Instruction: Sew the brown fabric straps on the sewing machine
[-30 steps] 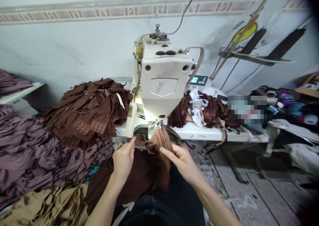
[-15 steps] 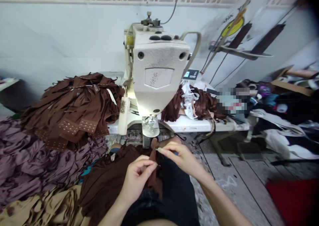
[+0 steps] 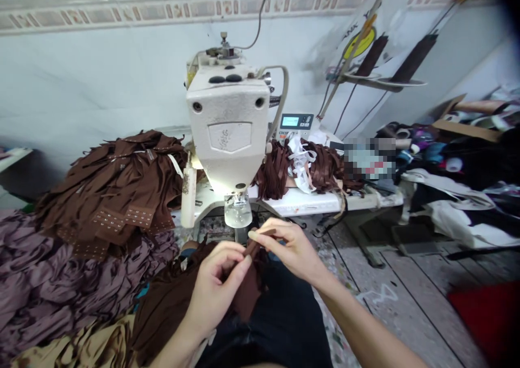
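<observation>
Left hand point(image 3: 219, 281): pinching brown fabric point(image 3: 247, 296) | right hand point(image 3: 287, 247), 2 o'clock: pinching same | fabric hangs 6 o'clock of grips

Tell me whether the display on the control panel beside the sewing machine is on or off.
On: the display glows pale blue against the dark face of the control panel. It is too small to read.

My fingers point(image 3: 239, 274) pinch a brown cloth piece point(image 3: 248, 294), narrow up top, its wider end hanging over my lap point(image 3: 292, 316).
</observation>
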### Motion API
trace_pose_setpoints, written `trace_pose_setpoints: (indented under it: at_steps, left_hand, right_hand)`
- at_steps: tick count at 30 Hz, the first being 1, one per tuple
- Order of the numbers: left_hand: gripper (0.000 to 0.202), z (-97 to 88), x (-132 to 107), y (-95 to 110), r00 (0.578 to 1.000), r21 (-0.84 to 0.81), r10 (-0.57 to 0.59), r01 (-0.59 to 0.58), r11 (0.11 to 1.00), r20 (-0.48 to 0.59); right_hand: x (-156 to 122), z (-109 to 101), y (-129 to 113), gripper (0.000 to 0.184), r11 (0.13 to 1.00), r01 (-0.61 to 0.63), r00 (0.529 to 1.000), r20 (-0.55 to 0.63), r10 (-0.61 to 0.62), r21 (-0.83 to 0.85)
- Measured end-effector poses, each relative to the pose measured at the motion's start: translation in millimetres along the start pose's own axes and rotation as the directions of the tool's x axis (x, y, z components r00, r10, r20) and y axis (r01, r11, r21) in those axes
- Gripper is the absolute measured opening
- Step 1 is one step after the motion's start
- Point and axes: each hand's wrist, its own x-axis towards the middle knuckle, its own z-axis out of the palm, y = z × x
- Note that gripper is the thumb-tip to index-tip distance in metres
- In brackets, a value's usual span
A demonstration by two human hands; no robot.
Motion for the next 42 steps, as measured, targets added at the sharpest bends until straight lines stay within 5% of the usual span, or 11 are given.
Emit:
trace_pose_setpoints:
  at_steps: [3, 6, 9, 13, 17, 21, 26, 29, 34, 42]
  left_hand:
    - [0.007, -4.9, 17, 13, 0.933, 0.373, 0.342, -0.280, 0.884, -0.109]
    - [0.025, -8.2, 31, 15, 0.812, 0.609, 0.581, -0.489, 0.625, 0.056]
    - [0.038, -10.7, 40, 9, 0.752, 0.667, 0.612, -0.589, 0.457, 0.244]
    - [0.039, -9.9, 42, 3, 0.714, 0.712, 0.641, -0.603, 0.358, 0.282]
    - [0.032, -6.3, 39, -1, 0.696, 0.719, 0.685, -0.587, 0.372, 0.215]
    - [0.034, -7.6, 36, -7, 0.721, 0.688, 0.674, -0.572, 0.447, 0.162]
    - [0.039, -9.2, 37, -8, 0.740, 0.672, 0.614, -0.604, 0.428, 0.274]
    - [0.042, -6.6, 38, -6, 0.746, 0.693, 0.621, -0.579, 0.428, 0.240]
    - [0.042, -3.7, 40, -6, 0.769, 0.691, 0.616, -0.539, 0.481, 0.171]
    - [0.031, 1.7, 39, -4, 0.715, 0.771, 0.663, -0.544, 0.331, 0.220]
  right_hand:
    - [23, 2, -9, 0.022, 0.982, 0.134, 0.981, -0.124, -0.151, -0.131]
    - [42, 7, -3, 0.019, 0.960, 0.172, 0.959, -0.187, -0.215, -0.220]
    - [52, 10, 5, 0.018, 0.957, 0.172, 0.956, -0.194, -0.219, -0.232]
    - [51, 4, 8, 0.021, 0.882, 0.317, 0.926, -0.086, -0.367, -0.350]
    - [42, -7, 8, 0.023, 0.723, 0.479, 0.866, 0.133, -0.482, -0.498]
    - [29, -11, 16, 0.031, 0.671, 0.494, 0.854, 0.165, -0.493, -0.553]
    - [14, -2, 31, 0.039, 0.782, 0.383, 0.910, 0.054, -0.411, -0.493]
    - [9, 5, 35, 0.041, 0.847, 0.314, 0.935, -0.015, -0.355, -0.430]
    - [9, 8, 33, 0.041, 0.803, 0.343, 0.919, -0.003, -0.394, -0.487]
    - [3, 21, 34, 0.035, 0.957, 0.174, 0.967, -0.146, -0.210, -0.231]
